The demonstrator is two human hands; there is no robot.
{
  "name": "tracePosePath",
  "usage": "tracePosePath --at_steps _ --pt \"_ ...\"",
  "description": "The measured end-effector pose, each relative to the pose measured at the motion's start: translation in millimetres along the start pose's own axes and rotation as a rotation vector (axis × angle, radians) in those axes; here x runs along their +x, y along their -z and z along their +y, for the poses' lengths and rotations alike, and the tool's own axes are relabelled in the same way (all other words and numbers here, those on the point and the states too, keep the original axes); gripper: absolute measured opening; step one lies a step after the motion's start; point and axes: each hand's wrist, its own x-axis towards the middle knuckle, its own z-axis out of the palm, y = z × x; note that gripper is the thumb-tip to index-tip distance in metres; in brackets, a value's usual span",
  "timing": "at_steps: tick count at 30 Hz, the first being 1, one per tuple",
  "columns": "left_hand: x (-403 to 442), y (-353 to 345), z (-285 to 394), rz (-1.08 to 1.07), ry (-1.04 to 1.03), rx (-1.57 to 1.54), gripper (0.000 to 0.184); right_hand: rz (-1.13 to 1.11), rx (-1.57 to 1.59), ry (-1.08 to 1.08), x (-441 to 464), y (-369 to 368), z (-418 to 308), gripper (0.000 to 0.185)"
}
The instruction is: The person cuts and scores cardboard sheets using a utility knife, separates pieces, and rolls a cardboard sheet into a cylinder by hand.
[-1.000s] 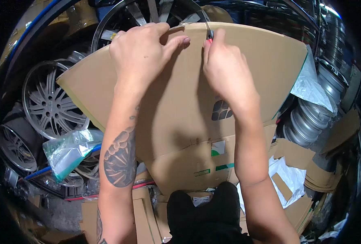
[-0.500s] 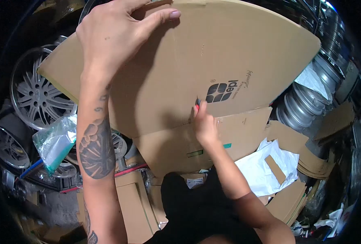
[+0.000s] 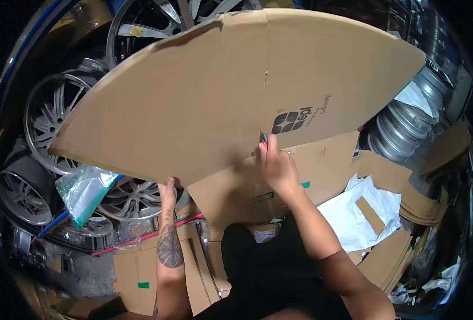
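A large opened-out cardboard box [image 3: 193, 96] with a black printed logo fills the middle, its upper panel standing and tilted away from me. My left hand [image 3: 168, 193] pinches the bottom edge of that panel, left of the fold; some of its fingers are hidden behind the board. In my right hand [image 3: 280, 166] is a utility knife [image 3: 263, 137], its blade pointing up, close to the panel left of the logo. I cannot tell whether the blade touches the board. The lower panel [image 3: 225, 200] hangs below the fold, with green tape on it.
Alloy wheels [image 3: 60, 117] stand on the left, another wheel [image 3: 135, 37] behind the cardboard. Clear plastic wrap [image 3: 84, 192] lies near a red bar [image 3: 151, 234]. To the right are stacked silver rims [image 3: 399, 130], a white sheet [image 3: 343, 213] and cardboard offcuts [image 3: 423, 205].
My left hand has let go of the cardboard's top edge and moved down to its lower left edge. The knife hand stays near the logo, and the view has shifted slightly.
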Motion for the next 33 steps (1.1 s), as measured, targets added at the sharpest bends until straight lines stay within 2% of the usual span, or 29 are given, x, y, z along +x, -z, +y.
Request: tracePosePath --at_steps 3,4,7,11,13,16,18,21,22,24,26,28,33 --pt "11 -14 50 0.033 0.090 -0.134 0.075 0.037 0.039 0.034 -2 16 -5 0.024" --pt "21 -22 79 0.025 0.059 -0.219 0.061 0.059 0.059 0.042 -3 25 -5 0.024" --pt "19 -20 102 0.002 0.230 -0.159 0.056 0.055 0.088 0.150 3 54 -10 0.023" --pt "-17 -21 135 0.156 0.070 0.053 0.052 -0.001 0.013 0.210 -4 55 -7 0.022" --pt "-33 -13 136 0.222 0.019 0.099 0.052 0.010 0.041 0.172 -16 55 -14 0.022" --pt "-44 17 109 0.174 0.003 0.131 0.055 0.042 0.020 0.116 -30 54 -26 0.018" --pt "-46 7 119 0.187 -0.031 0.127 0.064 0.037 -0.014 0.080 -34 53 -28 0.016" --pt "-47 5 126 0.185 0.031 0.083 0.065 -0.047 -0.091 0.030 -50 11 11 0.021" --pt "-46 1 131 0.192 0.013 0.055 0.065 0.050 -0.127 0.110 -65 -13 34 0.021" --pt "-45 -6 138 0.219 -0.017 0.061 0.061 0.070 -0.148 0.089 -99 -46 59 0.021" --pt "-42 -5 137 0.220 -0.015 0.101 0.059 -0.092 -0.123 -0.130 -120 -63 64 0.021" --pt "-37 -1 132 0.201 0.004 0.172 0.058 -0.079 -0.130 -0.121 -116 -76 76 0.022" --pt "-25 -6 119 0.161 0.075 0.039 0.061 -0.062 -0.190 -0.103 -124 -95 90 0.027"
